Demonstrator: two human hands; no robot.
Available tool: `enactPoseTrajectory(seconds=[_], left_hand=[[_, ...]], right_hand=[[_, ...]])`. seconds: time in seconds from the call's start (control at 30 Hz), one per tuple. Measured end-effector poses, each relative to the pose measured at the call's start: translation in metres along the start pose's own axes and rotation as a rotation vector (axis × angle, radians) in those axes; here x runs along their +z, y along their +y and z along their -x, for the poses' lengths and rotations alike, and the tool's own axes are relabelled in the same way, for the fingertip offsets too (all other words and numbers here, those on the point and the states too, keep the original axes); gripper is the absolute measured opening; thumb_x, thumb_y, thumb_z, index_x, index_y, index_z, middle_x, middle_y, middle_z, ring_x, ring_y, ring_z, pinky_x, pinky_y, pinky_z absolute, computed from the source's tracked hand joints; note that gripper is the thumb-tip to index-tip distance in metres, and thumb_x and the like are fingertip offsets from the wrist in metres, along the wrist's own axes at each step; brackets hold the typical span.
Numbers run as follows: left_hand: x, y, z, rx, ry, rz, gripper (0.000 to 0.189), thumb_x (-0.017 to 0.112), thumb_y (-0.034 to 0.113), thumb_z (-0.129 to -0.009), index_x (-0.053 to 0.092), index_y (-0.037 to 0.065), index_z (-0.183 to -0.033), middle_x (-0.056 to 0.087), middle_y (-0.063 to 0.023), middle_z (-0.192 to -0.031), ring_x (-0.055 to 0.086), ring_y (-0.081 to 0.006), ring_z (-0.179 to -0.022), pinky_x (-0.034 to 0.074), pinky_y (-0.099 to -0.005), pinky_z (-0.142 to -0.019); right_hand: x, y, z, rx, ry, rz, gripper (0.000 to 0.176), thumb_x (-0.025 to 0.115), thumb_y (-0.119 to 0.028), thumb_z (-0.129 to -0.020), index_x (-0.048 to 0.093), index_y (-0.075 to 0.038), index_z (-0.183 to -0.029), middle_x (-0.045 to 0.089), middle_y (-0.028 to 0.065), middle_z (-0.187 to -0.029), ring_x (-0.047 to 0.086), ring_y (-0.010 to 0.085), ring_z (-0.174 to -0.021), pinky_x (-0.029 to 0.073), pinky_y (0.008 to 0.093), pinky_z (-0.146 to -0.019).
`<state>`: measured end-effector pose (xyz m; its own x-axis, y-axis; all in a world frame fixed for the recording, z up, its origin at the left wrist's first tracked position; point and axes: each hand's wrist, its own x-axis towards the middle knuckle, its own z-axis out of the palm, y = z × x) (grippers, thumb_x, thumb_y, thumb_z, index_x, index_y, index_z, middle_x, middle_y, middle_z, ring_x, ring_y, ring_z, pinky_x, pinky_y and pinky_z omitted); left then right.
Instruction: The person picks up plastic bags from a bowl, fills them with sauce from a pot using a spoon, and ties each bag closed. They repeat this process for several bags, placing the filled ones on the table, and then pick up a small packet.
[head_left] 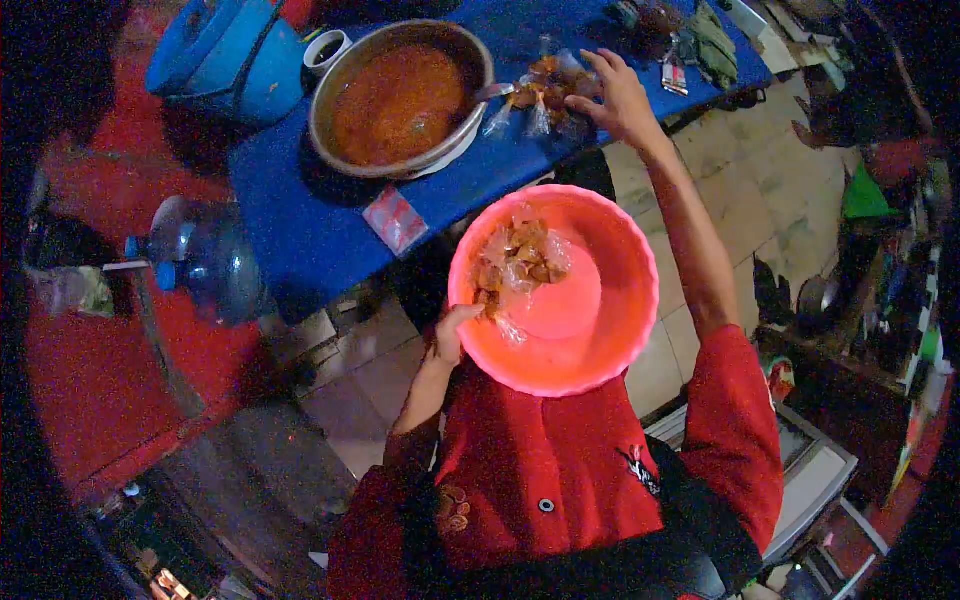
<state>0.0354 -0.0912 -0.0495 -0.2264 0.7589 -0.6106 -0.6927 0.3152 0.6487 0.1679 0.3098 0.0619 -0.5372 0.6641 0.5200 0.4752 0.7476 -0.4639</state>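
Note:
My left hand (453, 338) grips the left rim of a pink plastic basin (610, 320), held in front of my red shirt. Inside the basin, toward its left side, lie clear plastic bags (525, 262) with brown food pieces. My right hand (622, 102) reaches over the blue table to a cluster of similar filled bags (545, 100). Its thumb and fingers are spread at the bags' right side; a firm hold on any bag does not show. Beside the cluster stands a wide metal bowl (318, 120) of orange-red sauce, with a spoon handle (495, 91) over its rim.
On the blue table (290, 240) are a white cup (326, 50) of dark liquid, a flat red-and-clear packet (395, 220) at the front edge, and a small packet (675, 78). A blue container (235, 65) stands at upper left. A large water bottle (205, 265) is left of the table.

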Motion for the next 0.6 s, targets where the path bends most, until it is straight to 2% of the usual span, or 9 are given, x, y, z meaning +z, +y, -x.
enactPoseTrajectory(seconds=[0.03,0.07,0.2,0.23,0.27,0.3,0.37,0.4,0.6], left_hand=[[0.005,0.005,0.001,0.002,0.001,0.005,0.03,0.06,0.024,-0.077,0.066,0.0,-0.094,0.066,-0.0149,-0.101,0.06,-0.0292,-0.099,0.042,-0.0401,-0.097],[0.011,0.01,0.004,0.035,0.026,-0.046,0.03,0.059,0.023,-0.078,0.066,0.0,-0.096,0.066,-0.0146,-0.102,0.06,-0.0289,-0.099,0.042,-0.0403,-0.097],[0.003,-0.007,-0.021,0.136,0.015,-0.114,0.032,0.056,0.023,-0.081,0.066,0.001,-0.102,0.065,-0.0132,-0.106,0.059,-0.0271,-0.103,0.04,-0.0398,-0.099],[0.009,-0.002,-0.022,0.137,0.013,-0.115,0.032,0.056,0.023,-0.081,0.066,0.001,-0.102,0.065,-0.0132,-0.106,0.059,-0.0271,-0.103,0.04,-0.0398,-0.099],[0.021,0.006,-0.019,0.17,-0.015,-0.194,0.036,0.056,0.023,-0.081,0.063,-0.001,-0.108,0.063,-0.0114,-0.11,0.056,-0.0238,-0.107,0.04,-0.0369,-0.099],[0.021,0.005,-0.022,0.183,-0.037,-0.211,0.038,0.056,0.023,-0.081,0.061,-0.001,-0.111,0.062,-0.0108,-0.112,0.055,-0.0228,-0.109,0.04,-0.0361,-0.099],[0.021,0.003,-0.028,0.21,-0.08,-0.244,0.043,0.056,0.022,-0.081,0.058,-0.002,-0.117,0.06,-0.0096,-0.116,0.053,-0.0209,-0.112,0.04,-0.0344,-0.099],[0.017,0.001,-0.029,0.143,-0.075,-0.234,0.045,0.056,0.021,-0.081,0.056,-0.002,-0.12,0.059,-0.0096,-0.118,0.053,-0.0213,-0.113,0.039,-0.0345,-0.1],[-0.004,-0.008,-0.036,0.035,-0.016,-0.123,0.046,0.056,0.019,-0.081,0.055,0.0,-0.122,0.059,-0.01,-0.119,0.054,-0.0212,-0.112,0.04,-0.0344,-0.099]], right_hand=[[-0.005,-0.015,-0.005,-0.195,0.13,0.18,0.029,0.07,-0.022,-0.081,0.062,-0.003,-0.101,0.065,0.0156,-0.09,0.063,0.0294,-0.087,0.049,0.0357,-0.077],[-0.016,-0.032,0.002,-0.154,0.034,-0.007,0.024,0.07,-0.011,-0.077,0.061,-0.004,-0.099,0.062,0.0144,-0.087,0.063,0.0285,-0.082,0.05,0.0364,-0.074],[-0.047,-0.092,0.066,0.019,-0.736,-0.28,0.032,0.07,-0.008,-0.072,0.056,-0.004,-0.1,0.059,0.0156,-0.094,0.061,0.0305,-0.087,0.05,0.0387,-0.074],[-0.019,-0.094,0.093,-0.266,-0.529,-0.148,0.041,0.073,-0.012,-0.069,0.056,-0.005,-0.106,0.057,0.0181,-0.104,0.058,0.0341,-0.096,0.049,0.0414,-0.082],[-0.028,-0.117,0.106,-0.117,-0.714,-0.123,0.041,0.069,-0.018,-0.075,0.055,-0.006,-0.112,0.054,0.0179,-0.114,0.055,0.037,-0.104,0.046,0.0426,-0.09],[-0.021,-0.118,0.117,-0.108,-0.714,-0.12,0.041,0.069,-0.018,-0.075,0.055,-0.006,-0.112,0.054,0.0179,-0.114,0.055,0.037,-0.104,0.046,0.0426,-0.09],[0.002,-0.111,0.142,-0.304,-0.633,-0.023,0.038,0.063,-0.025,-0.081,0.056,-0.006,-0.113,0.052,0.0183,-0.12,0.055,0.0388,-0.105,0.046,0.0436,-0.09],[-0.016,-0.131,0.128,0.514,-0.716,-0.485,0.034,0.056,-0.024,-0.085,0.056,-0.009,-0.116,0.048,0.0208,-0.124,0.056,0.0406,-0.104,0.047,0.0451,-0.089],[-0.064,-0.117,0.159,0.098,-0.8,0.241,0.036,0.056,-0.021,-0.081,0.059,-0.01,-0.116,0.05,0.0194,-0.125,0.058,0.0416,-0.101,0.047,0.0481,-0.088]])
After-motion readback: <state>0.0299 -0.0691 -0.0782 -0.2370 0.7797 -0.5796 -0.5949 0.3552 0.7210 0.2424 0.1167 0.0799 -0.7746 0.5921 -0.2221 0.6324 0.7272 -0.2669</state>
